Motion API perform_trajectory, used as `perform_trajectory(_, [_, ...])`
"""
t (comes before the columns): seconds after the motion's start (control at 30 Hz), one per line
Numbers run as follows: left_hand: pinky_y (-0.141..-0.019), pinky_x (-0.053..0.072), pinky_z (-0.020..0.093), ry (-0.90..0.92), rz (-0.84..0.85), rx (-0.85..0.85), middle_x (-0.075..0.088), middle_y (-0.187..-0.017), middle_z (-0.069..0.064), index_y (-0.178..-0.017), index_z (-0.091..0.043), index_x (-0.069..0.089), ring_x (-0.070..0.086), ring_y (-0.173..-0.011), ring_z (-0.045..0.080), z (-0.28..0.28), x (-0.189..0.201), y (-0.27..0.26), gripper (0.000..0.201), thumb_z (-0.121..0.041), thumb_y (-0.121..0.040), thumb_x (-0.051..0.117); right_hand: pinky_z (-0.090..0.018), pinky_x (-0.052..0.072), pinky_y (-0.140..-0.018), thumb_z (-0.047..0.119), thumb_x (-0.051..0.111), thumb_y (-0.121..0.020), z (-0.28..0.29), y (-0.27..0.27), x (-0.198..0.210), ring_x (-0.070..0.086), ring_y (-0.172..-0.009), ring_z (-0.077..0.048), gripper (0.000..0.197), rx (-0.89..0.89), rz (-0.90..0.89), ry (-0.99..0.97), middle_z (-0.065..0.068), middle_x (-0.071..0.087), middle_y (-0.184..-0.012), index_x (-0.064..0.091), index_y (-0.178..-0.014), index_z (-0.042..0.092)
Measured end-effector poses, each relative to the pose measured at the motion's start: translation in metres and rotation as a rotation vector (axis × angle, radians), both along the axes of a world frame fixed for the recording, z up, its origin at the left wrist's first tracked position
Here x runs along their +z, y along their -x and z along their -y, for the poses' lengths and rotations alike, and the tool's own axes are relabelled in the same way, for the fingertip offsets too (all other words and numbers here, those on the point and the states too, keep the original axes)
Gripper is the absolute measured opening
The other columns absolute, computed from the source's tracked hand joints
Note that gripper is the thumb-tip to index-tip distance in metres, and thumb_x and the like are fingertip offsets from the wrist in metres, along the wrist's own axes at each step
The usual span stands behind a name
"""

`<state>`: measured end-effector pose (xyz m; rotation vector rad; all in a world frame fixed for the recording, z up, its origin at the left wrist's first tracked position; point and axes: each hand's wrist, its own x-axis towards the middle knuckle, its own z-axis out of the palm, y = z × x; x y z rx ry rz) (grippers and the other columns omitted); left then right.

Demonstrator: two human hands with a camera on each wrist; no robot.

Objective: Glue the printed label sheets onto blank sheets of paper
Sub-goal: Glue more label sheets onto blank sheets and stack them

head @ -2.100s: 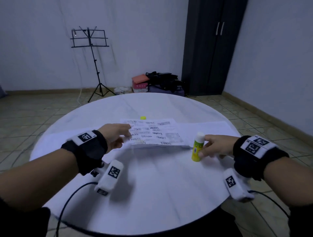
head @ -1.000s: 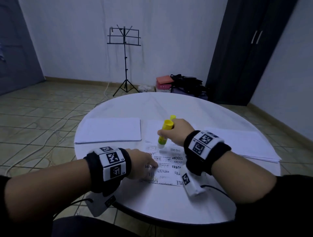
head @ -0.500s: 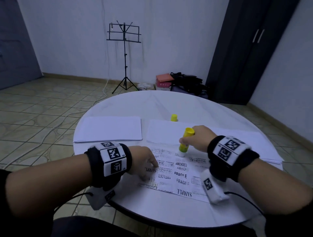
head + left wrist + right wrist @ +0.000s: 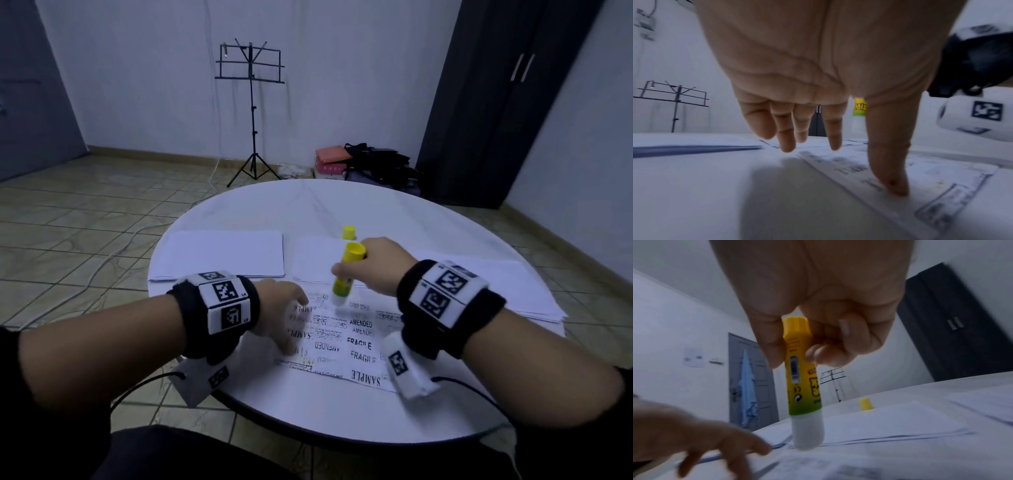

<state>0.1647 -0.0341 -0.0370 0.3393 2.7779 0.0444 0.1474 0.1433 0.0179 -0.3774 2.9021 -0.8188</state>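
A printed label sheet lies flat near the front of the round white table, its print showing through. My left hand holds it down at its left edge, fingers straight and spread, thumb pressed on the paper. My right hand grips a yellow-green glue stick, white tip down on the far part of the sheet. In the right wrist view the glue stick stands nearly upright with its tip at the paper. The glue stick shows behind my left fingers.
A stack of blank sheets lies at the back left, another blank sheet behind the label sheet, more paper to the right. The yellow glue cap stands behind them. A music stand and dark wardrobe are beyond.
My right hand has slid the glue stick leftward across the far part of the label sheet. My left hand stays pressing the sheet's left edge.
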Motion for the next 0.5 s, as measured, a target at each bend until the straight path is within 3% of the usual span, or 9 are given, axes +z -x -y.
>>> perform_trajectory(0.1, [-0.108,0.035,0.033,0.039,0.031,0.059,0.041,-0.145,0.002,-0.149,-0.028,0.019,0.038,-0.133,0.023,0.008,0.006,0.001,0.111,-0.056,-0.061,0.081,-0.028,0.038,-0.059,0.043,0.065,-0.082,0.036,-0.002,-0.008,0.053,-0.073,-0.019,0.035,0.076,-0.013,-0.073,-0.002,0.052,-0.071,0.064,-0.084,0.008])
perform_trajectory(0.17, [-0.109,0.033,0.036,0.086,0.041,0.032,0.038,-0.146,0.0,-0.15,-0.032,0.013,0.032,-0.135,0.024,0.012,0.009,0.001,0.114,-0.056,-0.062,0.081,-0.028,0.037,-0.06,0.045,0.066,-0.081,0.049,-0.002,-0.015,0.052,-0.076,-0.019,0.036,0.083,-0.016,-0.094,-0.001,0.053,-0.078,0.055,-0.086,0.01])
perform_trajectory(0.23, [-0.112,0.028,0.044,0.157,0.056,0.005,0.025,-0.153,-0.003,-0.15,-0.038,0.009,0.022,-0.14,0.026,0.013,0.009,0.0,0.115,-0.059,-0.061,0.079,-0.028,0.037,-0.064,0.045,0.066,-0.081,0.054,-0.004,-0.022,0.051,-0.081,-0.02,0.036,0.099,-0.01,-0.121,-0.002,0.053,-0.085,0.05,-0.084,0.013])
perform_trajectory(0.3, [-0.114,0.023,0.047,0.2,0.077,-0.013,0.014,-0.157,-0.004,-0.149,-0.04,0.015,0.016,-0.142,0.029,0.014,0.009,0.001,0.11,-0.063,-0.061,0.077,-0.028,0.036,-0.06,0.045,0.066,-0.081,0.055,-0.011,-0.023,0.052,-0.08,-0.019,0.035,0.141,-0.005,-0.12,0.0,0.052,-0.081,0.048,-0.075,0.016])
perform_trajectory(0.4, [-0.115,0.023,0.044,0.195,0.096,-0.038,0.022,-0.153,-0.002,-0.141,-0.041,0.033,0.018,-0.141,0.03,0.013,0.01,0.001,0.095,-0.065,-0.06,0.076,-0.022,0.035,-0.056,0.04,0.065,-0.084,0.05,-0.027,-0.018,0.048,-0.067,-0.011,0.034,0.281,0.007,-0.151,0.004,0.048,-0.069,0.046,-0.064,0.02])
perform_trajectory(0.5, [-0.117,0.017,0.04,0.246,0.086,-0.061,0.013,-0.158,-0.005,-0.144,-0.044,0.028,0.006,-0.146,0.025,0.009,0.012,0.0,0.096,-0.066,-0.062,0.074,-0.017,0.034,-0.057,0.037,0.066,-0.084,0.037,-0.041,-0.016,0.049,-0.073,-0.013,0.028,0.356,-0.013,-0.195,0.005,0.05,-0.072,0.049,-0.069,0.02])
